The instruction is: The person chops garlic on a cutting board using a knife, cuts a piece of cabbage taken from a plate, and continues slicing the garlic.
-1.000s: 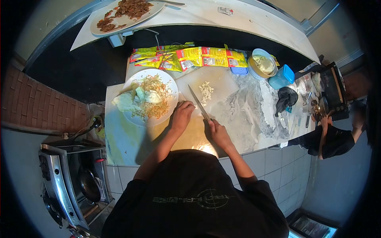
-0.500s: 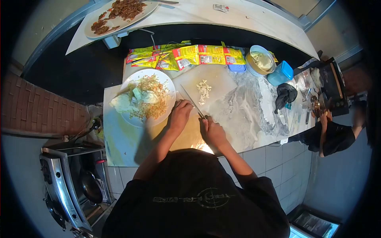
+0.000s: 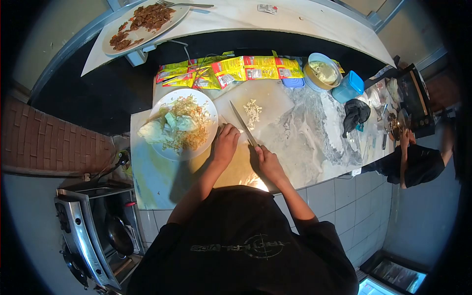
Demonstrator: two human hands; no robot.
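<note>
My right hand (image 3: 269,163) is wrapped round the handle of a kitchen knife (image 3: 242,122). The blade points away from me and to the left, its side face visible. Just left of the blade, my left hand (image 3: 227,142) has its fingers curled down on a small pale piece of food (image 3: 240,131), mostly hidden by the fingertips. Beyond the blade, a heap of chopped whitish bits (image 3: 252,112) lies on a pale cutting board (image 3: 275,101). Left of my left hand stands a white plate (image 3: 212,111) with shredded vegetables (image 3: 192,138) and a pale green cabbage chunk (image 3: 153,130).
Yellow-red sachets (image 3: 236,70) line the back, beside a bowl (image 3: 322,73), a blue container (image 3: 348,87) and a black plastic bag (image 3: 356,116). A plate of browned food (image 3: 150,17) sits on the raised shelf. Another person (image 3: 418,162) works at the far right; a stove (image 3: 91,236) stands lower left.
The knife blade has shifted slightly right, away from my left fingers, and turned so more of its side shows. My left hand stays nearly in place.
</note>
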